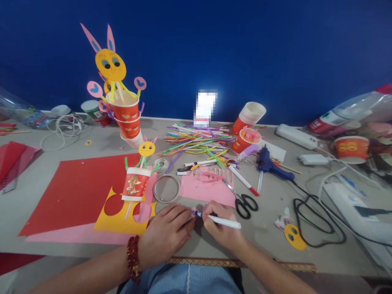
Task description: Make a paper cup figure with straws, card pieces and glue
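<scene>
Rising behind everything, a blue wall [171,61] backs the grey tabletop [275,204]. On the tabletop's left lies a red paper sheet [82,188], and near its front right corner a smaller yellow sheet [105,220] with round holes. Of the two hands, the left hand [167,228] lies palm down, fingers extended, tips at a small pink paper piece [194,211]; whether they pinch it or only press it, I cannot tell. The right hand [225,234] grips a white marker [225,221], its blue tip meeting that piece, between the hands.

Should the left fingertips ease off, the piece could slide and the blue line would likely stray; a finger dragged over wet ink could smear it. A wide swing of the right hand might knock the black-handled scissors [237,196] just beyond it.

As for writing, the clear bottle [352,107] at far right wears a red label, too blurred to read. The cup [134,183] by the yellow sheet bears a gold dragon-like print, with no legible words. No brand shows on the marker.
</scene>
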`<state>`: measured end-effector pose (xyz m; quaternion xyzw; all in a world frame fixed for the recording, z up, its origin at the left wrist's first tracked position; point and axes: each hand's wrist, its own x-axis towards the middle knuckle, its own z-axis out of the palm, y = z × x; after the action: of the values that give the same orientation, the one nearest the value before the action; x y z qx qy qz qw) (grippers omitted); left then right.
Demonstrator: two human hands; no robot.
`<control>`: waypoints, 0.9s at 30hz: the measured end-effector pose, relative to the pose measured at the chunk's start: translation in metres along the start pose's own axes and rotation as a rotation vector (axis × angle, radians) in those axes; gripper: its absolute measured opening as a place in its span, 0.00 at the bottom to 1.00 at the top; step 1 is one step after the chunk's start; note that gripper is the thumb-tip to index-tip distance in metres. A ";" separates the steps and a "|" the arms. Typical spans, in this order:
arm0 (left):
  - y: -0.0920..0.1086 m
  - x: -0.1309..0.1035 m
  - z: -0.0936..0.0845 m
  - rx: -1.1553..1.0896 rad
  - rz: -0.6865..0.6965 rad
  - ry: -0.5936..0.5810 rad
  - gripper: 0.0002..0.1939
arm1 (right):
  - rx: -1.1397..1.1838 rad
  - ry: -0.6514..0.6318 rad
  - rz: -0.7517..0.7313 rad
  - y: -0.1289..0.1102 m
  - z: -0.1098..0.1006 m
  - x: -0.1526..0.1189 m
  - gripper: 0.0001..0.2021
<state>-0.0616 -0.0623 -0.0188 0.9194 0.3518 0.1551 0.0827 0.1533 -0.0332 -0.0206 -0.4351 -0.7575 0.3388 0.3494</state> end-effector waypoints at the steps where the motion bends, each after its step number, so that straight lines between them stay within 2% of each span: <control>1: 0.000 0.000 0.000 0.001 0.001 0.001 0.17 | 0.005 -0.007 -0.002 0.000 0.000 0.000 0.07; 11: 0.002 0.002 -0.003 0.011 0.007 0.036 0.16 | 0.055 -0.033 0.008 -0.003 -0.001 0.002 0.06; 27: 0.001 0.001 -0.002 0.014 0.007 0.013 0.17 | 0.045 -0.026 -0.003 -0.003 -0.001 0.001 0.07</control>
<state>-0.0609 -0.0628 -0.0160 0.9203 0.3500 0.1588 0.0734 0.1523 -0.0336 -0.0178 -0.4219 -0.7547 0.3608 0.3497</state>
